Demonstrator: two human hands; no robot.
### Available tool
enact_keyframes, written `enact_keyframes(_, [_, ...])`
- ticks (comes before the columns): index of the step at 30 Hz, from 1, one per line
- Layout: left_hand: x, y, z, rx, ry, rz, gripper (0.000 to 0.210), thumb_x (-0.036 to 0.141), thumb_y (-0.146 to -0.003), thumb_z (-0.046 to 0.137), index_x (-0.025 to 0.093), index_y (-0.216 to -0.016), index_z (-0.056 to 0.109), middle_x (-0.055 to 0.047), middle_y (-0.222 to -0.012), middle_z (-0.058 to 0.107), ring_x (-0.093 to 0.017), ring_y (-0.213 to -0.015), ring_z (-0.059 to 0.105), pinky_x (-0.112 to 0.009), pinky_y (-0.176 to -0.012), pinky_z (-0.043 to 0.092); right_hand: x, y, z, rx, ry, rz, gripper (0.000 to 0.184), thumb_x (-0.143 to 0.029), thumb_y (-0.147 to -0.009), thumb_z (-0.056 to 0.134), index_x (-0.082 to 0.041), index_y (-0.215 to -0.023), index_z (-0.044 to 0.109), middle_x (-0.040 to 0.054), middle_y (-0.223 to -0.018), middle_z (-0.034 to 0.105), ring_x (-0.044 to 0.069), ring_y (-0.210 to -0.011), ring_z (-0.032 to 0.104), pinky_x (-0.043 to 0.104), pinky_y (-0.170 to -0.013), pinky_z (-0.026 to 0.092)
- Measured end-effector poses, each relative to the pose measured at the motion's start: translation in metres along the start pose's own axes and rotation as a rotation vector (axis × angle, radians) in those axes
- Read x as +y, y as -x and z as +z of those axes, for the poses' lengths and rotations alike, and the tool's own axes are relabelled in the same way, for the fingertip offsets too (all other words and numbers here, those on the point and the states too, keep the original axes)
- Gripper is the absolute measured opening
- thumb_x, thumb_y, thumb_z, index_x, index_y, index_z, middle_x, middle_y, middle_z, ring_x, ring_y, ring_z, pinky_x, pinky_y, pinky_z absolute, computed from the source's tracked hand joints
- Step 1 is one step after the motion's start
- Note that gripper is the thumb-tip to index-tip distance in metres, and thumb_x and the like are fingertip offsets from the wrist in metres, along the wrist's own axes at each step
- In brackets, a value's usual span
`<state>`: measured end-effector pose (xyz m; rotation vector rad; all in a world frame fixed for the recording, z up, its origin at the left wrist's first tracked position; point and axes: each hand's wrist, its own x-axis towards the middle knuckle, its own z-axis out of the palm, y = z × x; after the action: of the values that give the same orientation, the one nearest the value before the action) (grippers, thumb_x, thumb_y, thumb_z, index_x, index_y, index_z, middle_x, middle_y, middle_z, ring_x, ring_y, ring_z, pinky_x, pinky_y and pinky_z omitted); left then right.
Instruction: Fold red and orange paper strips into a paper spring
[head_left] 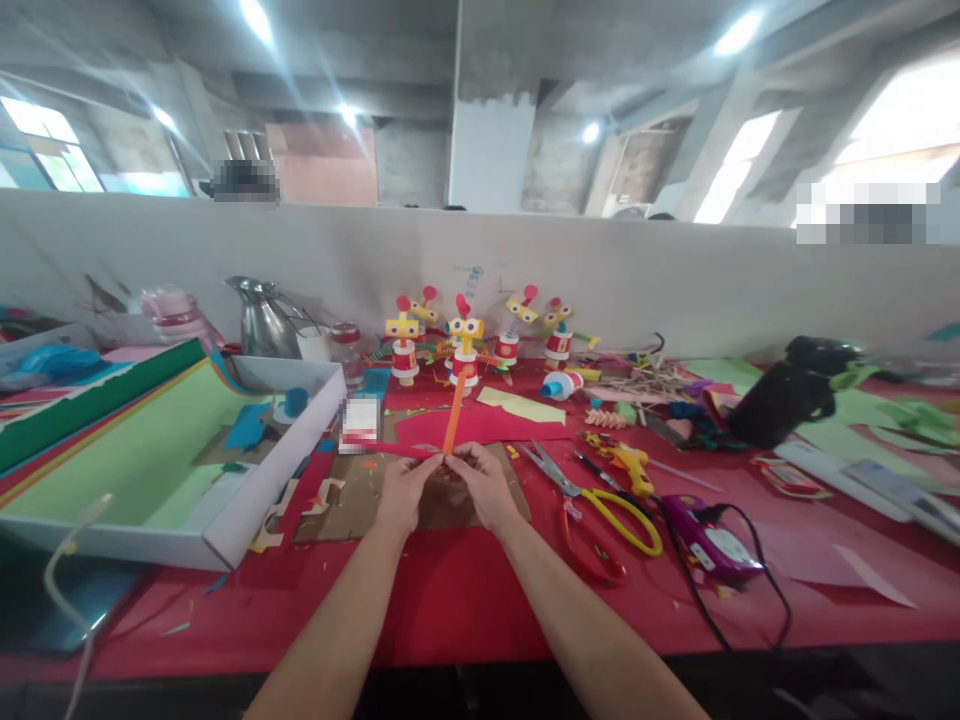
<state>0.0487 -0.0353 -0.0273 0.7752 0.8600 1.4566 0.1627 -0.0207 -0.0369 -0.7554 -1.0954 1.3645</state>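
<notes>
My left hand (403, 488) and my right hand (480, 482) meet over a brown cardboard sheet (337, 512), fingertips pinched together. Between them are two paper strips joined or crossing at one end. The orange strip (454, 415) points away from me, and the red strip (390, 447) runs off to the left. Which strip each hand grips is partly hidden by the fingers, but the red one lies at the left hand and the orange one at the right. Behind the cardboard lies a sheet of red paper (487, 426). Several paper-cup figures with yellow heads, such as this one (464, 350), stand farther back.
Scissors with yellow and red handles (574, 490) lie to the right, near a yellow glue gun (634, 468) and a purple power strip (709, 540). A white box of coloured paper (281, 470) stands left. A steel jug (266, 318) and a black bottle (784, 395) are farther back.
</notes>
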Motion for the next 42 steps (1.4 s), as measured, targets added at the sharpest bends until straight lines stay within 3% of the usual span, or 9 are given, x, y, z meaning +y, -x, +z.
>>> enact_keyframes(14, [-0.004, -0.002, -0.006, -0.001, -0.089, 0.044, 0.029, 0.034, -0.059, 0.075, 0.011, -0.076, 0.072, -0.008, -0.07, 0.071, -0.018, -0.061, 0.063, -0.029, -0.063, 0.047, -0.006, 0.003, -0.001, 0.001, 0.244, -0.176, 0.019, -0.038, -0.074, 0.065, -0.02, -0.07, 0.059, -0.0005, -0.067, 0.063, 0.014, -0.06, 0.059, 0.025, -0.059, 0.048])
enact_keyframes(25, [-0.007, -0.003, -0.006, 0.019, -0.006, 0.01, 0.032, 0.033, -0.055, 0.077, 0.01, -0.076, 0.072, -0.008, -0.063, 0.07, -0.02, -0.057, 0.064, -0.032, -0.061, 0.048, -0.005, 0.004, 0.001, -0.006, 0.122, -0.071, 0.02, -0.037, -0.069, 0.068, -0.021, -0.077, 0.061, -0.0006, -0.072, 0.065, 0.015, -0.062, 0.061, 0.028, -0.062, 0.052])
enact_keyframes(33, [-0.002, 0.002, -0.002, 0.081, -0.136, 0.022, 0.028, 0.033, -0.054, 0.077, 0.01, -0.069, 0.072, -0.007, -0.058, 0.068, -0.018, -0.054, 0.062, -0.029, -0.058, 0.045, 0.002, 0.001, -0.002, 0.018, 0.089, -0.021, 0.018, -0.032, -0.064, 0.071, -0.02, -0.073, 0.06, -0.0026, -0.065, 0.064, 0.013, -0.059, 0.06, 0.026, -0.061, 0.05])
enact_keyframes(39, [-0.001, 0.0, -0.006, -0.032, -0.019, -0.021, 0.015, 0.025, -0.053, 0.075, 0.014, -0.061, 0.07, -0.006, -0.058, 0.068, -0.02, -0.062, 0.064, -0.029, -0.061, 0.047, 0.0, 0.0, -0.002, 0.075, 0.058, -0.024, 0.019, -0.031, -0.063, 0.071, -0.019, -0.072, 0.06, -0.0029, -0.06, 0.064, 0.011, -0.054, 0.058, 0.024, -0.056, 0.048])
enact_keyframes(42, [-0.002, -0.004, -0.008, -0.028, 0.048, -0.022, 0.01, 0.019, -0.051, 0.075, 0.016, -0.059, 0.069, -0.006, -0.06, 0.068, -0.021, -0.069, 0.065, -0.029, -0.067, 0.049, -0.001, 0.0, -0.002, 0.083, 0.01, -0.007, 0.019, -0.029, -0.062, 0.072, -0.019, -0.071, 0.06, -0.0034, -0.058, 0.064, 0.011, -0.052, 0.058, 0.024, -0.055, 0.048])
